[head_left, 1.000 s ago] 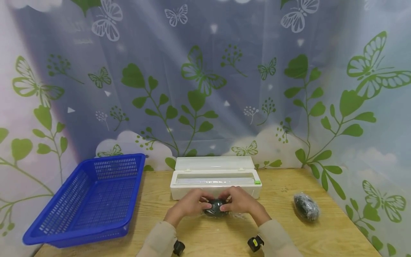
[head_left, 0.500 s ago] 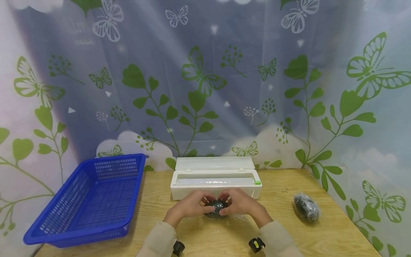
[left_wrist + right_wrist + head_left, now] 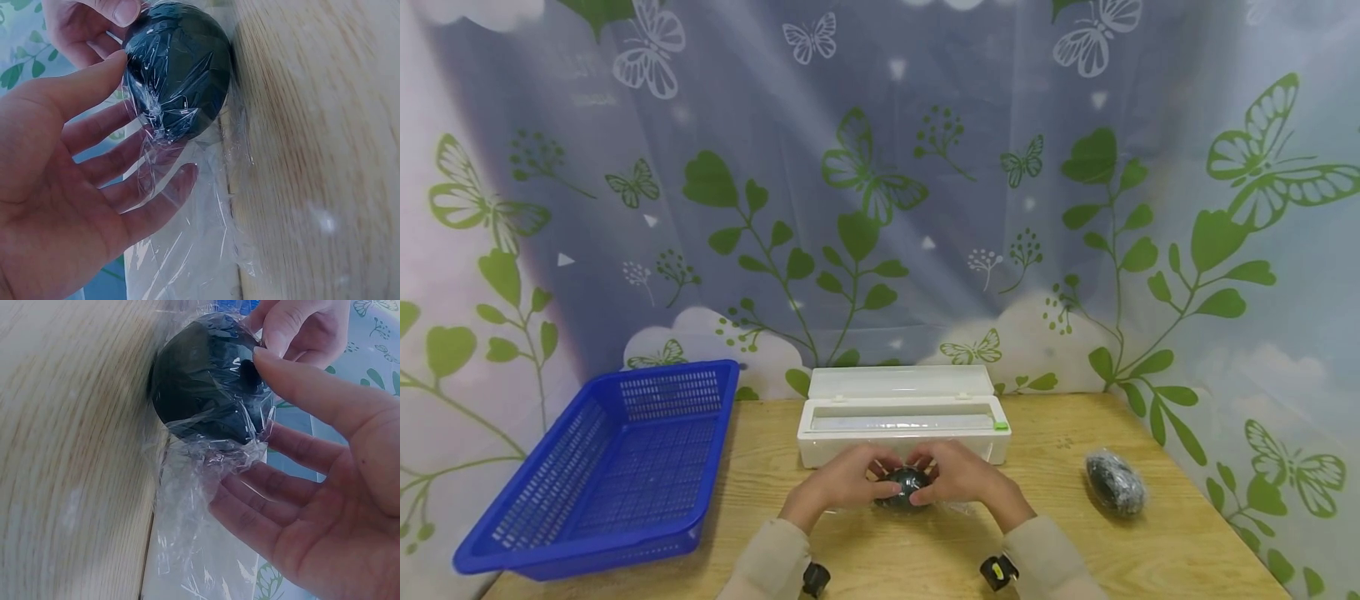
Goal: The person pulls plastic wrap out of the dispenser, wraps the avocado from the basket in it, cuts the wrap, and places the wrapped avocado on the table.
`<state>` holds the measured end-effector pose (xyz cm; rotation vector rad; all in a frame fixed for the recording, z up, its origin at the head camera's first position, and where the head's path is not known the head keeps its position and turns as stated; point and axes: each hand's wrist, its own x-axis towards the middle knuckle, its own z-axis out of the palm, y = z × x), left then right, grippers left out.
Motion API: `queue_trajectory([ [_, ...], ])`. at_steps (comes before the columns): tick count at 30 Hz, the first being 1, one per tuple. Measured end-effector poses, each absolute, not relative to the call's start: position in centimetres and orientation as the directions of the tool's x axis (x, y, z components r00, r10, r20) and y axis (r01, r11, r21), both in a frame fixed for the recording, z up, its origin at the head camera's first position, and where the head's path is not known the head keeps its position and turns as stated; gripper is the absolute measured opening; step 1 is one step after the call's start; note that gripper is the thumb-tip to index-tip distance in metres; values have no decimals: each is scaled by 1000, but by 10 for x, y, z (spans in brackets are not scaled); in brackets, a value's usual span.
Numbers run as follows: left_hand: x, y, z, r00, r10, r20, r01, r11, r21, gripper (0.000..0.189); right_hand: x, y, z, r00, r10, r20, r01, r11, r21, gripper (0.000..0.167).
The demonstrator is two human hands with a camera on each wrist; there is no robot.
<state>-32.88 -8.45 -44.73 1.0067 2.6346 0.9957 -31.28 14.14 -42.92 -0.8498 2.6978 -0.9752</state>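
Note:
A dark green, rounded, avocado-like fruit (image 3: 906, 483) sits on the wooden table between both hands, covered in clear cling film (image 3: 206, 200). My left hand (image 3: 848, 477) holds its left side, thumb on top and fingers curving behind through the film. From the other side my right hand (image 3: 964, 475) grips it, its thumb (image 3: 294, 372) beside a small dark spot on the fruit. Loose film spreads out past the fruit on both sides, crumpled near the fingers in the wrist views.
Just behind the hands stands a white cling film dispenser (image 3: 823, 447), lid raised, with a film roll (image 3: 902, 422) inside. At left is a blue plastic basket (image 3: 700, 517). Another dark wrapped fruit (image 3: 1115, 483) lies at right. A patterned curtain (image 3: 880, 250) hangs behind the table (image 3: 1150, 558).
Both thumbs and fingers have shifted slightly over the fruit, and a little film now shows to the left of the hands. The dispenser, basket and other fruit stay in place.

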Motion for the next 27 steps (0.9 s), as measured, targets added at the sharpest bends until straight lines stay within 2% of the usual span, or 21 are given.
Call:
queue_trajectory([
  [10,-329,-86,-445,-749,655,103,561,543,625,33,-312,153,-418,-859,-511,43,-415,642,-645,45],
  [18,-330,-89,-444,-740,663,110,565,524,637,39,-316,198,-399,-946,-276,171,-320,700,-638,37],
  [23,-329,-92,-440,-737,667,111,568,522,636,39,-320,225,-399,-969,-162,187,-244,758,-605,51],
  [27,-329,-92,-439,-740,664,105,565,529,633,38,-326,238,-407,-980,-129,151,-195,771,-607,67],
])
